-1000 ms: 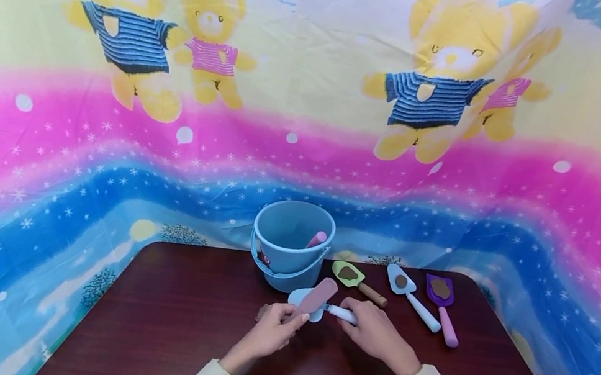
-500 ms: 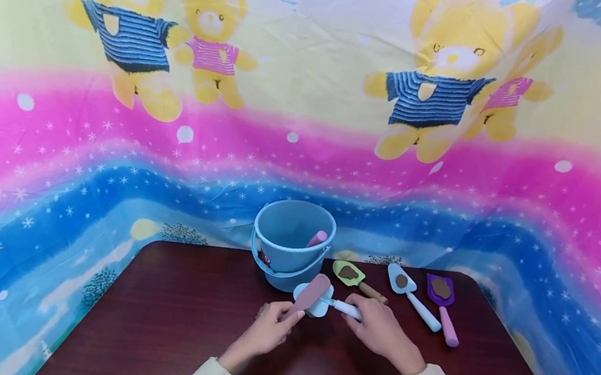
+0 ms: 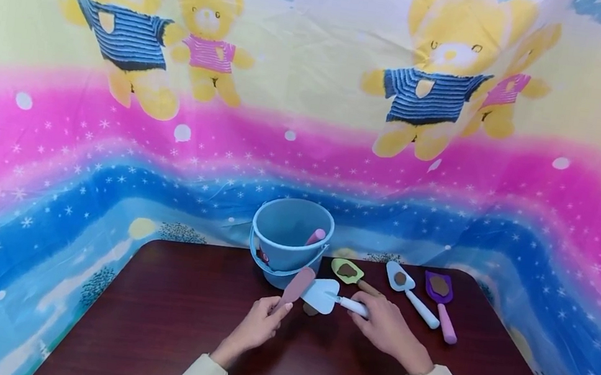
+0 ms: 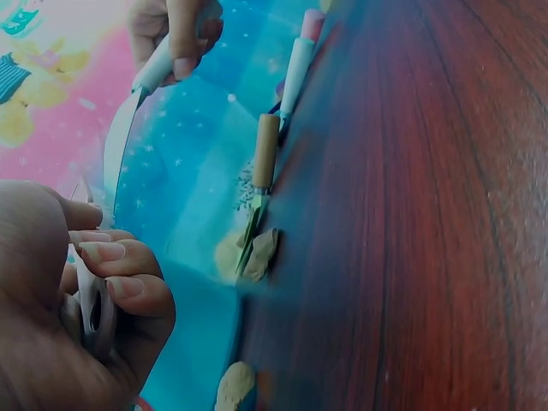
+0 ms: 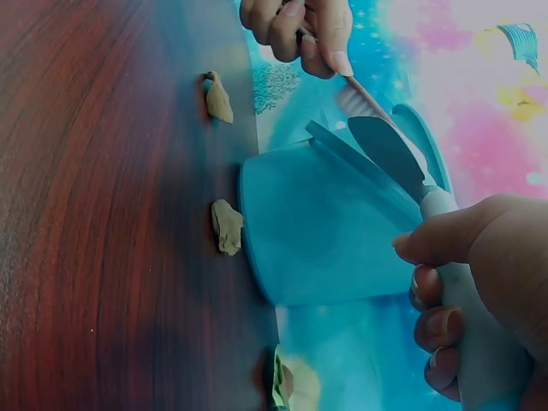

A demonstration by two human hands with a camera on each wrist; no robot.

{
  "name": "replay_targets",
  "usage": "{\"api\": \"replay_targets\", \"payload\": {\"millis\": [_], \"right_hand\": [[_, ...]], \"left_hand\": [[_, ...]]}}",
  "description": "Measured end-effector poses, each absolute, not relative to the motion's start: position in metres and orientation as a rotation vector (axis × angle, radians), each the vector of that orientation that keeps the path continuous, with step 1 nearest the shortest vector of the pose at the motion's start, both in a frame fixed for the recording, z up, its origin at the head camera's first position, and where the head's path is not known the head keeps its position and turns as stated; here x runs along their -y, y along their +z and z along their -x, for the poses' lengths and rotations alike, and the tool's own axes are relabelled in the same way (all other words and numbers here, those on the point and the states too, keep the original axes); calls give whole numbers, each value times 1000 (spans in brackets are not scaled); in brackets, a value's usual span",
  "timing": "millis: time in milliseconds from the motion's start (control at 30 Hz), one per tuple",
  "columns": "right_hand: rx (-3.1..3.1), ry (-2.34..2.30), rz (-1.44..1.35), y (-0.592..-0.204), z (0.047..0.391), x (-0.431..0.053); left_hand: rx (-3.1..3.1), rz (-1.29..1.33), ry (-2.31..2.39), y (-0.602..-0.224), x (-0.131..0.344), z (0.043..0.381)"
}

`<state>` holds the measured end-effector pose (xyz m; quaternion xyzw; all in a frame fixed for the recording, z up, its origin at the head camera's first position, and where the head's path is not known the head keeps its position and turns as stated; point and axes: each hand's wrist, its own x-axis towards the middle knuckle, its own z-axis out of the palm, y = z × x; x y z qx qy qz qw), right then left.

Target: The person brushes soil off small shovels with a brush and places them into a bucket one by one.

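My left hand [image 3: 258,325] grips the handle of a dusty-pink brush [image 3: 298,287]; its pale bristles [image 5: 353,103] show in the right wrist view. My right hand [image 3: 385,326] holds the white handle of a small hand trowel [image 3: 323,295] with a light blue blade. The brush head lies at the blade's left edge, above the table; whether they touch I cannot tell. A brown lump [image 3: 310,309] sits on the table below the blade. A second lump [image 5: 219,98] appears in the right wrist view, nearer my left hand. Behind both tools stands a blue bucket [image 3: 286,261].
A pink handle [image 3: 316,236] sticks up inside the bucket. To the right lie a green trowel [image 3: 344,266] with a wooden handle, a light blue trowel [image 3: 421,308] and a purple shovel [image 3: 447,323], each with brown material on its blade. A patterned cloth [image 3: 280,166] hangs behind the table.
The brush has moved left off the trowel's face, which it overlapped before. The trowel has shifted slightly right, and the brown lump beneath it has come into sight.
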<state>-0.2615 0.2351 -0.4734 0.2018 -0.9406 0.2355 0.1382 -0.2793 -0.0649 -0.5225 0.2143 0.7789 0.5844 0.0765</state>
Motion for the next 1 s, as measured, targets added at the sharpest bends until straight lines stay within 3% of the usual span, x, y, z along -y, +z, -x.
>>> {"api": "replay_targets", "payload": {"millis": [367,1000], "right_hand": [[2721,757,-559,-479,261,-239],[2772,803,-579,-483,264,-229]], "left_hand": [[-2241,-626,1838,-524,74,280],[-2071,-714,1874,-510,50,267]]}}
